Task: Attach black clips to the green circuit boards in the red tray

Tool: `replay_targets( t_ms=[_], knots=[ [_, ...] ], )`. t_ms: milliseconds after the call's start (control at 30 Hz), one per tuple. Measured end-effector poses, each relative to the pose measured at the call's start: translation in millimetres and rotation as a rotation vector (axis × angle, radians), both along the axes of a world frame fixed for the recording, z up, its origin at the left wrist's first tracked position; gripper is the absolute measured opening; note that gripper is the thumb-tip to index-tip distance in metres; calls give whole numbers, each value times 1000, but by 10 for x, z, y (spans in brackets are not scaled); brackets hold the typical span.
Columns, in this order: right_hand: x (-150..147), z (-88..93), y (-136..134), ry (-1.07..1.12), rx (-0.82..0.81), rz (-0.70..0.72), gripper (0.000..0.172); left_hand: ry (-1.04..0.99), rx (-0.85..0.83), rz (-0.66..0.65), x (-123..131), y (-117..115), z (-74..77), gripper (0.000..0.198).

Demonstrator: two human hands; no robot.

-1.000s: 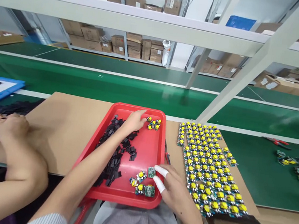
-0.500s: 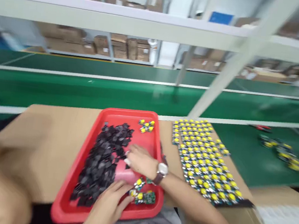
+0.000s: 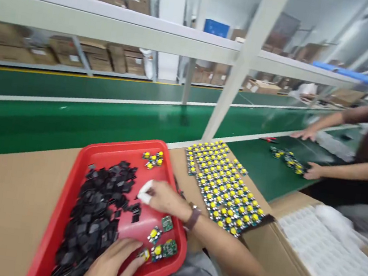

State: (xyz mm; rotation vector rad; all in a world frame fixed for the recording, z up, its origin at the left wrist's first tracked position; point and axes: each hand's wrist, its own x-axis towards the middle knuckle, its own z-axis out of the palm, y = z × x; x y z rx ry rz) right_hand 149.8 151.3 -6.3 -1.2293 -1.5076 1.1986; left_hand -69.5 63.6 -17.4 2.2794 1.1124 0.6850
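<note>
Inside the red plastic tray [image 3: 76,167], my left hand [image 3: 111,266] is at the near edge, its thumb and fingers closed on a small yellow-topped circuit board [image 3: 144,254]. My right hand [image 3: 164,197] is above the tray's middle, fingertips pinched together, with white coverings on them. Whatever that pinch holds is too small to make out. Many small black square pieces [image 3: 91,221] are heaped along the tray's left side. Close to my left hand lie more boards with yellow buttons [image 3: 154,233] and a bare green board [image 3: 167,223]. Another yellow-topped cluster [image 3: 153,159] sits in the far right corner.
Rows of yellow-topped boards [image 3: 228,184] cover the cardboard right of the tray. A slanted white post [image 3: 234,81] rises behind them. At right, a co-worker's hands [image 3: 313,171] are near more boards [image 3: 288,160]. White cell trays [image 3: 318,251] fill a carton below.
The view has swung right, bringing the co-worker in and losing the blurred arm at left. My right hand has lifted its fingertips from the tray floor. The bare green board is now uncovered.
</note>
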Motion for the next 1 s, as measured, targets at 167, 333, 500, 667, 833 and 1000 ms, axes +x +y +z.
replay_targets(
  t_ms=[167,333,500,667,833,1000],
  knots=[
    [-6,-3,-209,220,-110,77,48,-148,-34,259,137,-67,207,30],
    [155,137,-494,397,-202,-50,32,-129,-52,334,286,7,333,32],
    [487,147,-817,456,-188,-195,23,57,-163,254,158,-84,396,31],
    [834,94,-1149,410,-161,-294,19,207,-369,72,167,-227,327,33],
    [860,87,-1332,378,-90,-223,7,-81,-525,214,229,-230,319,24],
    [627,77,-1349,417,-51,-158,10,-525,-746,315,404,-255,437,36]
  ],
)
